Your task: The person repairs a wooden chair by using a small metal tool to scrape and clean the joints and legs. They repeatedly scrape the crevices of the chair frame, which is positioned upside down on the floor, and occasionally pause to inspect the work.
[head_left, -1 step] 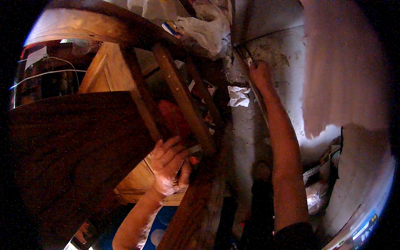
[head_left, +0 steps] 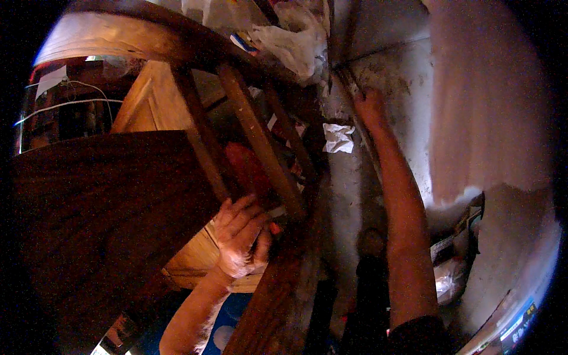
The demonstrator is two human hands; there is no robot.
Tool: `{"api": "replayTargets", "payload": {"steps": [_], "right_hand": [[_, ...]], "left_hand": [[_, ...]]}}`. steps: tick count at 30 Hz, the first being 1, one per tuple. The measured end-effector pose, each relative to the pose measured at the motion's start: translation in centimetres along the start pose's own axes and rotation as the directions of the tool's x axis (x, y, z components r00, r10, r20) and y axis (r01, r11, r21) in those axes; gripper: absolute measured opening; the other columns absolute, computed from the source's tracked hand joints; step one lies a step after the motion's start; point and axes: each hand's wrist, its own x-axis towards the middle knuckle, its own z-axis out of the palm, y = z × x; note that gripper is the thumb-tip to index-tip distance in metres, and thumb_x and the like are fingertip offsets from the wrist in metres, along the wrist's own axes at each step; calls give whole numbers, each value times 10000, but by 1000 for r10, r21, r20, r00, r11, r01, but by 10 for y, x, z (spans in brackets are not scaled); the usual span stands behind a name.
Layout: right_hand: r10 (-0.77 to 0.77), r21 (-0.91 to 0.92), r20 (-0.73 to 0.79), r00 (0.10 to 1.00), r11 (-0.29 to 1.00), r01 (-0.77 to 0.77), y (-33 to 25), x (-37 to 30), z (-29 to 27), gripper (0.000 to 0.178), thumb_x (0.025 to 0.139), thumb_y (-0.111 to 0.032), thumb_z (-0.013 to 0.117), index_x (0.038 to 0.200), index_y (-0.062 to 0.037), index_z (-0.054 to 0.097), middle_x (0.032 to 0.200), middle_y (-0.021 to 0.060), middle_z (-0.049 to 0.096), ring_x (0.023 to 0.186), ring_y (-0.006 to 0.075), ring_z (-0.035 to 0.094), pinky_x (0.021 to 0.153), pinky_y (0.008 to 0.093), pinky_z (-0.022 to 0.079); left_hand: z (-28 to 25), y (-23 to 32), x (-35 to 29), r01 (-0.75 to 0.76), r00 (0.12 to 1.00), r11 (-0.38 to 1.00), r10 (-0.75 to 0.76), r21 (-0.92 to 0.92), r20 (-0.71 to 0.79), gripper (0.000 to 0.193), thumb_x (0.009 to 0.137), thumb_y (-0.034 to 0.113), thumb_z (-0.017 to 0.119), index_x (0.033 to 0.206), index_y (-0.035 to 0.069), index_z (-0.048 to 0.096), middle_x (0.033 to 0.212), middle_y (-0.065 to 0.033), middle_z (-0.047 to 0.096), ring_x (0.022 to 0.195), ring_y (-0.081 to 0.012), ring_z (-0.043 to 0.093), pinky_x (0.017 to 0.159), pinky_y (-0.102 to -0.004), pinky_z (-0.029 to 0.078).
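My left hand [head_left: 241, 234] is closed around the frame of a dark wooden chair [head_left: 106, 195], where the seat meets the slatted part; its thumb side is lit. The slats [head_left: 254, 130] slant away above this hand. Stretched far ahead, my right hand [head_left: 370, 106] is closed beside a long, thin, dark strip [head_left: 349, 80] that runs along the foot of the pale wall. Whatever its fingers hold is hidden by the hand and the dim light. A crumpled white paper [head_left: 338, 138] lies to the left of my right forearm.
White plastic bags [head_left: 293, 41] are heaped at the far end. A pale pinkish cloth [head_left: 485, 100] hangs at the right. Clear plastic [head_left: 449, 278] lies beside my right forearm. A light wooden panel [head_left: 148, 103] and white cables [head_left: 71, 103] show at the left.
My right hand has shifted very slightly toward me. The lower edge of the hanging cloth sits a little lower. My left hand and the chair stay put.
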Motion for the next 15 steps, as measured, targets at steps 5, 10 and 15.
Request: {"api": "replayTargets", "payload": {"steps": [5, 10, 15], "right_hand": [[-80, 310, -88, 993, 945, 104, -21, -27, -29, 231, 811, -209, 545, 790, 21, 561, 714, 220, 556, 663, 368, 536, 604, 412, 427], [-118, 57, 90, 989, 992, 113, -45, -86, -77, 149, 822, -163, 519, 784, -19, 526, 691, 198, 571, 597, 374, 552, 554, 433, 436], [11, -104, 9, 1000, 994, -10, -27, -110, -69, 118, 814, -142, 490, 767, -34, 502, 702, 215, 582, 633, 380, 582, 575, 482, 451]], "left_hand": [[3, 3, -5, 15, 1000, 1000, -15, -3, -7, 151, 611, 69, 595, 756, 37, 621, 811, -95, 606, 940, -292, 552, 861, -450, 359], [11, 7, 0, -45, 999, 999, 45, 14, -27, 158, 602, 66, 595, 756, 40, 622, 804, -86, 605, 929, -284, 557, 850, -447, 368], [9, 14, -3, -34, 999, 999, 35, 40, -29, 162, 598, 58, 594, 757, 45, 624, 810, -85, 607, 923, -281, 557, 848, -440, 370]]}}
